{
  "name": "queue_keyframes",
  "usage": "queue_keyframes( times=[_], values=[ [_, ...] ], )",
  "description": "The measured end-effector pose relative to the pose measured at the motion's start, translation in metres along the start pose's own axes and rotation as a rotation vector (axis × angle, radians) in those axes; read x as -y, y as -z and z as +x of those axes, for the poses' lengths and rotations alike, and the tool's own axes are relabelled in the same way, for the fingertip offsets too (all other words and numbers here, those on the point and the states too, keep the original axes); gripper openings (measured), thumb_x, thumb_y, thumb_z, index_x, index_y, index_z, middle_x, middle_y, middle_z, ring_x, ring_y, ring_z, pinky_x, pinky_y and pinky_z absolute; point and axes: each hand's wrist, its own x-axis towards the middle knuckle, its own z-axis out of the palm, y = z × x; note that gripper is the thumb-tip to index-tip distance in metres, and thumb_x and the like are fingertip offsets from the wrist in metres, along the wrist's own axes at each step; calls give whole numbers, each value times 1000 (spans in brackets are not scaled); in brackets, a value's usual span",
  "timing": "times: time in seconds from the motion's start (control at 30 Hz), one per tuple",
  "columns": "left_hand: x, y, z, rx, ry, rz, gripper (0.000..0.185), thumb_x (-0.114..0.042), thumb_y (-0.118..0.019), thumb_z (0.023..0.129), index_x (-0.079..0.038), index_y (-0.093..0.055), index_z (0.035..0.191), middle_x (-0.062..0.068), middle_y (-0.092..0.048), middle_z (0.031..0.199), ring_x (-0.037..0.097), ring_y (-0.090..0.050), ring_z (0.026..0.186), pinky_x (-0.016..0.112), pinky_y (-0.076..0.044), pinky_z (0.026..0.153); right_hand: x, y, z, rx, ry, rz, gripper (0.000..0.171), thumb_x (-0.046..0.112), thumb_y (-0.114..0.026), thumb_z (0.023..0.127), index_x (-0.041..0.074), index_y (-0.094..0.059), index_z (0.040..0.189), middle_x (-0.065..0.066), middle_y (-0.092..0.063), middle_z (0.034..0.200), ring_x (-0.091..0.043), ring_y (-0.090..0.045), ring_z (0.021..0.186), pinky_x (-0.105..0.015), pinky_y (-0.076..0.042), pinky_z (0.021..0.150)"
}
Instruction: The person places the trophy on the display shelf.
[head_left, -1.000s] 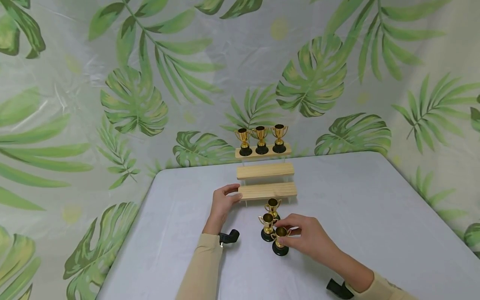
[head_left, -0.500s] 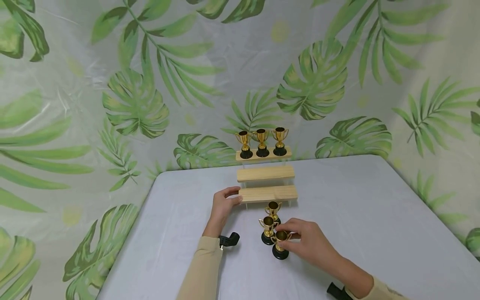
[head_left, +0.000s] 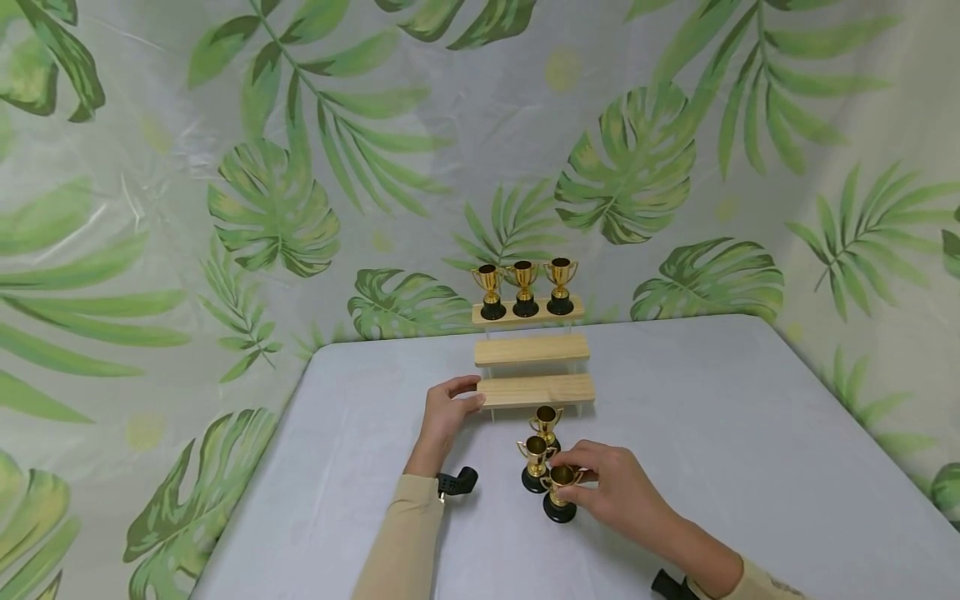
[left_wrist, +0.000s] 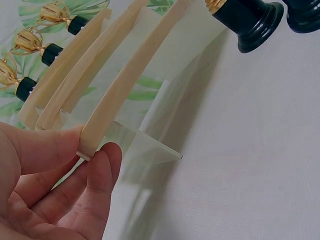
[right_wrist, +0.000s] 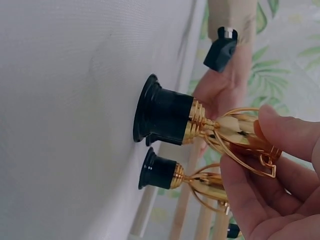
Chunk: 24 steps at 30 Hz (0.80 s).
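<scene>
My right hand (head_left: 573, 483) (right_wrist: 255, 150) pinches the cup of the nearest gold trophy (head_left: 558, 493) (right_wrist: 172, 117), whose black base stands on the grey table (head_left: 712, 433). Two more trophies stand just beyond it, one to the left (head_left: 536, 463) (right_wrist: 162, 172) and one farther back (head_left: 547, 421). My left hand (head_left: 468, 396) (left_wrist: 92, 150) grips the left end of the lowest wooden step (head_left: 536, 390) (left_wrist: 130, 85) of a three-step stand. Three gold trophies (head_left: 524, 288) (left_wrist: 30, 42) line the top step (head_left: 527, 311).
The middle step (head_left: 531, 350) is bare wood. Clear plastic side panels (left_wrist: 145, 145) carry the steps. A leaf-patterned sheet (head_left: 300, 167) hangs behind and beside the table. Table edges run at the left and far right.
Both hands stay where they were. The right fingers have drawn slightly closer round the nearest trophy's cup; the view has shifted a little.
</scene>
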Motion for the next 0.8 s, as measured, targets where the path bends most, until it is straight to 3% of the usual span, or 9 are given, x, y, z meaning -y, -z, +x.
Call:
queue_keyframes(
  times=[0.53, 0.8],
  values=[
    [1, -1, -1, -5, 3, -11, 39, 3, -77, 85, 3, -69, 123, 18, -67, 120, 21, -67, 93, 31, -60, 77, 3, 5, 3, 45, -6, 3, 37, 11, -89, 75, 12, -76, 110, 17, -67, 96, -4, -65, 87, -26, -59, 72],
    [1, 0, 0, -13, -1, -6, 35, 2, -77, 84, -1, -73, 119, 16, -68, 119, 21, -67, 94, 31, -60, 77, 8, 7, 3, 41, -30, 16, 35, 12, -88, 77, 16, -76, 109, 18, -65, 94, -5, -65, 88, -27, -60, 73]
  ],
)
